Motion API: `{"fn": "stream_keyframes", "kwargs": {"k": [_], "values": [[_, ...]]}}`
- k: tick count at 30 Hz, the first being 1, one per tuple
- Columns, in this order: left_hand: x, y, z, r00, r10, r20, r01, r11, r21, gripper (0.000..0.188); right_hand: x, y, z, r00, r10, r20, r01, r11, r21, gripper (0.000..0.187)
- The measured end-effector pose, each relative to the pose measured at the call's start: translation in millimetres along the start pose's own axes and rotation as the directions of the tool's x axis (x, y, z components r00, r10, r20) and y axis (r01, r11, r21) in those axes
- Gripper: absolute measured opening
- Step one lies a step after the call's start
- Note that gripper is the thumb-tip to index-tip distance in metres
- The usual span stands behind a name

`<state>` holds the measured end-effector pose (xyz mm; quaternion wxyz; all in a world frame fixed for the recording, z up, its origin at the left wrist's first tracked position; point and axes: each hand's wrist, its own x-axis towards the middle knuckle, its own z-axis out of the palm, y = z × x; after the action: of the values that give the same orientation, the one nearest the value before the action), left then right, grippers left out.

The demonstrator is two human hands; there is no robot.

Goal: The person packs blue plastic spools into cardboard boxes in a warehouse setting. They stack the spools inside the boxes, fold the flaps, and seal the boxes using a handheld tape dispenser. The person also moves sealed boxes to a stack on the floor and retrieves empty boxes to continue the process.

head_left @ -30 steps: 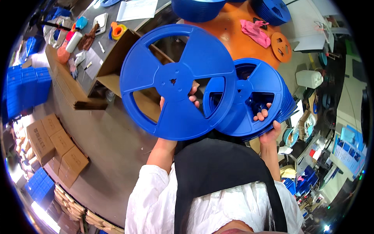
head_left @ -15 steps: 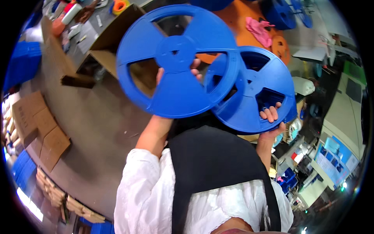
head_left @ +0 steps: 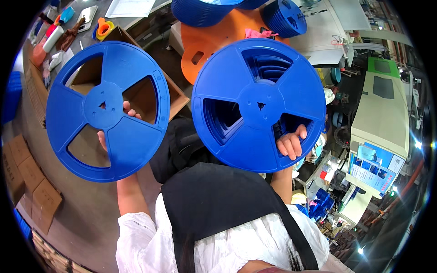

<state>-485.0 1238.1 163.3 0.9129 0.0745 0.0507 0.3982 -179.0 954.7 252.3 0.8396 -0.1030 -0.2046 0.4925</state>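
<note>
My left hand (head_left: 129, 110) is behind a blue plastic reel (head_left: 133, 143), gripping it near the hub; some fingers and the thumb show through its openings. The palm is hidden by the disc. On the right, my right hand (head_left: 291, 144) grips a stack of matching blue reels (head_left: 296, 93), its fingers hooked into the lower right opening over the rim. Through the stack's windows, several layers of reels show one behind another. Both faces are turned up, and the single reel stands apart from the stack, with a gap between them.
An opened cardboard box (head_left: 178, 96) is partly hidden behind the left reel. Beyond lies an orange board (head_left: 195, 38) near more stacked blue reels (head_left: 287, 20) and a pink cloth (head_left: 259, 33). Flattened cartons (head_left: 45, 204) lie at left; a pale green machine (head_left: 380, 109) stands right.
The single reel overlapped the stack before; my left hand has carried it left, clear of the stack. The stack now faces up more squarely, and my view has shifted.
</note>
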Motion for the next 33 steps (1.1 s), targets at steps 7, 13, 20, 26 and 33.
{"fn": "stream_keyframes", "kwargs": {"k": [7, 13, 20, 26, 33], "values": [[17, -27, 11, 0.885, -0.149, -0.441, 0.346, 0.845, 0.408, 0.080, 18, 6, -4, 0.991, 0.067, -0.111, -0.077, 0.994, -0.083, 0.051], [51, -101, 31, 0.844, -0.352, -0.405, 0.530, 0.435, 0.728, 0.097, 33, 47, 3, 0.948, 0.100, -0.303, -0.195, 0.933, -0.302, 0.061], [55, -151, 28, 0.800, -0.389, -0.457, 0.572, 0.264, 0.777, 0.106, 13, 79, 16, 0.679, 0.103, -0.727, -0.526, 0.760, -0.383, 0.076], [55, -111, 23, 0.767, -0.483, -0.423, 0.642, 0.563, 0.521, 0.079, 36, 81, 38, 0.720, 0.156, -0.676, -0.495, 0.798, -0.343, 0.070], [24, -51, 28, 0.935, -0.309, -0.175, 0.305, 0.951, -0.051, 0.072, 16, 50, 10, 0.620, -0.027, -0.784, -0.390, 0.857, -0.338, 0.063]]}}
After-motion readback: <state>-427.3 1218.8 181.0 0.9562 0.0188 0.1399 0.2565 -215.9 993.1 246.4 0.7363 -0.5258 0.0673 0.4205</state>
